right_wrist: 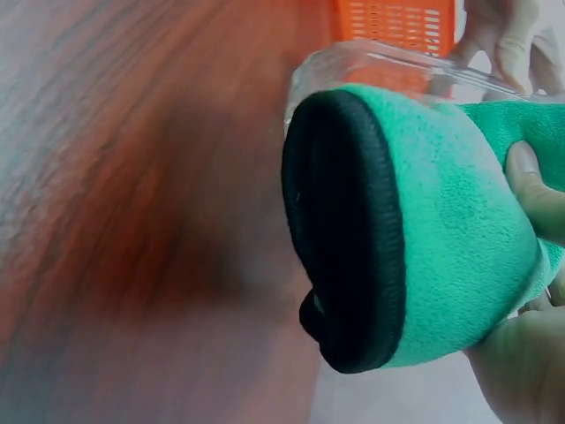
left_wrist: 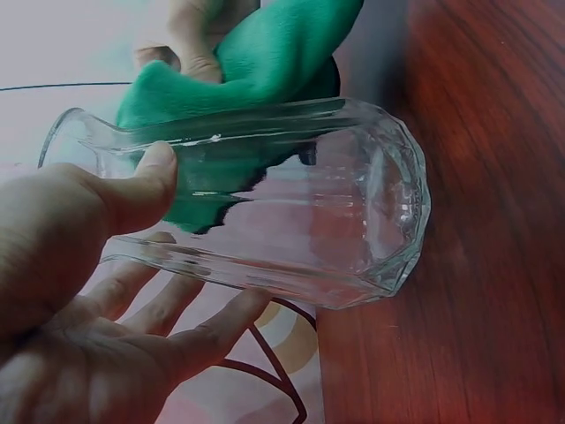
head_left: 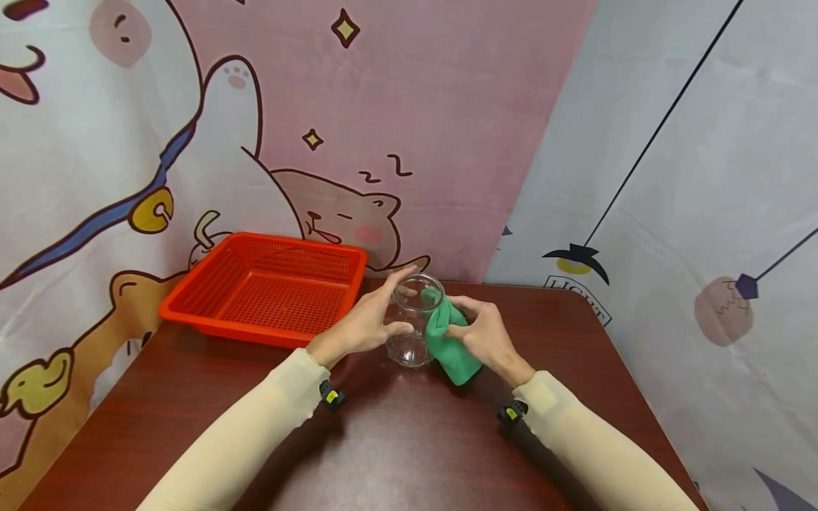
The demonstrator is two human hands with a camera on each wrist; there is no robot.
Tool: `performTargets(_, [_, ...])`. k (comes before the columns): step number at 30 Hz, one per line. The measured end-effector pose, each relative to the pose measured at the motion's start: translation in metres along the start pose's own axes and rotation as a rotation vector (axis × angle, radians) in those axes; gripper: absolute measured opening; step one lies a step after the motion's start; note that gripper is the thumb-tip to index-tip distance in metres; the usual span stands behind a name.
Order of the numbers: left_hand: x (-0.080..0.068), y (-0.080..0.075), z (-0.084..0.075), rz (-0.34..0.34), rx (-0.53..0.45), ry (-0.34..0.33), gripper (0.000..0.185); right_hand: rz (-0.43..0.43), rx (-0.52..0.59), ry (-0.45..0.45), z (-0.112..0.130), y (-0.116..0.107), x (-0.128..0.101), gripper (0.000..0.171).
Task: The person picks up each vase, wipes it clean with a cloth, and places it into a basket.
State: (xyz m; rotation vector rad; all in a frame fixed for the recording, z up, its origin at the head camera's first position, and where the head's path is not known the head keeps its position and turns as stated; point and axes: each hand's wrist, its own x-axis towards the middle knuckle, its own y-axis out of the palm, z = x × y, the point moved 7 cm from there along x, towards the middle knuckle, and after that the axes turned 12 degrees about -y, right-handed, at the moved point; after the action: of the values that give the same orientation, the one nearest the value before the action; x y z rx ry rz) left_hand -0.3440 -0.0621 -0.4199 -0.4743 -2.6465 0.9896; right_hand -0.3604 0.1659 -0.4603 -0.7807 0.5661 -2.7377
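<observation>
Fingers, left hand (head_left: 366, 325): I see the thumb and fingers curled round the clear glass jar (head_left: 414, 328); the left wrist view shows the thumb (left_wrist: 146, 181) pressed on the wall near the mouth and the other fingers spread under the far wall.
Fingers, right hand (head_left: 483, 335): clamped on a bunched green cloth (head_left: 450, 346); the right wrist view shows a thumb (right_wrist: 528, 181) pinning the fabric.
Jar position: just off the table (head_left: 396, 440) surface or resting on it, I cannot tell which; it sits toward the far edge, roughly midway between the left and right edges.
Jar axis: the head view shows it near upright, mouth up and tipped slightly toward me; base toward the table.
Key relation: the cloth lies on the jar's right flank, touching the glass, with an upper fold lapped over the rim; the left hand bears on the opposite flank, so the jar stands between the two hands.
Nearer hand: both are at the jar; only the left touches the glass directly.
Cloth detail: a dark lining shows at its rolled end (right_wrist: 344, 230).
Surroundings: an orange basket (head_left: 192, 301) stands at the far left corner, just beside the left hand but apart from the jar.
</observation>
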Motion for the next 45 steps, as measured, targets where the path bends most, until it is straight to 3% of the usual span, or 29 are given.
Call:
performTargets(11, [0.0,0.0,-0.002,0.022,-0.021,0.019,0.115,-0.103,0.061,0.025,0.013,-0.018,0.007,0.049])
performTargets(27, [0.0,0.003,-0.005,0.028,-0.014,0.02,0.12,-0.083,0.137,0.01,0.01,-0.017,0.006,0.049])
performTargets(45, [0.0,0.003,-0.005,0.032,-0.02,0.013,0.12,-0.065,0.123,-0.057,0.014,-0.017,0.006,0.05])
